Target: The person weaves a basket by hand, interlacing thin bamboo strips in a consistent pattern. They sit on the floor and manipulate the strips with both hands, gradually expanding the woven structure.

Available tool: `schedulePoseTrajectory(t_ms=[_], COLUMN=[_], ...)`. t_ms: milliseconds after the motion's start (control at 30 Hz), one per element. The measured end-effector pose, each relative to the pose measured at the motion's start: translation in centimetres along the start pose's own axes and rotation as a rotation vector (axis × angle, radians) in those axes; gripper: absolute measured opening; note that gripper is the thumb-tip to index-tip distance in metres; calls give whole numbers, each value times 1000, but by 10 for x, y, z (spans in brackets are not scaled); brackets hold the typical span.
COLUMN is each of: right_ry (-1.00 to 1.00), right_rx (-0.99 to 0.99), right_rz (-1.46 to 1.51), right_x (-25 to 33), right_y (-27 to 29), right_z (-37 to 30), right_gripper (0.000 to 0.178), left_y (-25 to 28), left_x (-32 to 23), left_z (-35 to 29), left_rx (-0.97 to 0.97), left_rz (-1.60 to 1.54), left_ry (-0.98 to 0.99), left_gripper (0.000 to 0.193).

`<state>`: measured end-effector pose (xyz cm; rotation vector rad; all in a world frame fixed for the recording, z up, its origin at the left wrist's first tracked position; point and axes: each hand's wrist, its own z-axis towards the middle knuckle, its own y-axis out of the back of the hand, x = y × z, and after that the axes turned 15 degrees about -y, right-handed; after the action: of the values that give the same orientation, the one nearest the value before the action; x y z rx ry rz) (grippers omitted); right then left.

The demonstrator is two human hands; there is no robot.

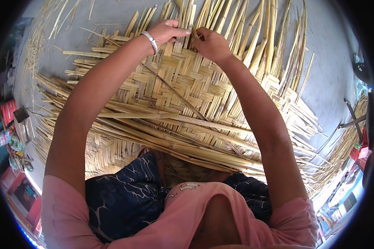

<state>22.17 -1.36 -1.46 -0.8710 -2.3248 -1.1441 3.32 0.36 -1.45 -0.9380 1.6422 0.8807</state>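
Observation:
A mat of flat, straw-coloured split reeds lies on the floor before me, woven in a stepped pattern. At its far edge, my left hand, with a silver bangle at the wrist, has its thumb stretched toward the right hand and its fingers closed on upright reed strips. Close beside it, my right hand is curled, with thumb and forefinger pinching a reed strip. Its other fingers are folded under. The two hands nearly touch.
Long loose reeds lie across the mat's near part, by my foot. Unwoven ends fan out at the far right. Straw scraps litter the grey floor. Red packages stand at the left rim.

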Motion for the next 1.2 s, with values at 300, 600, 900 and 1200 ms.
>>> schedulePoseTrajectory(t_ms=[300,600,900,1200], right_ry=[4,5,358,460], right_rx=[65,-10,-358,-384], right_rz=[51,77,-52,-527], right_x=[-3,-6,-26,-24], right_y=[-1,-7,-25,-34], right_z=[-5,-2,-13,-30], right_gripper=[38,33,22,25], left_y=[2,-7,-12,1], left_x=[2,1,14,20], left_z=[-10,-21,-34,-39], left_rx=[-134,-409,-517,-340], left_rz=[-225,137,691,664], left_ry=[-37,-31,-126,85], left_gripper=[30,31,22,27])
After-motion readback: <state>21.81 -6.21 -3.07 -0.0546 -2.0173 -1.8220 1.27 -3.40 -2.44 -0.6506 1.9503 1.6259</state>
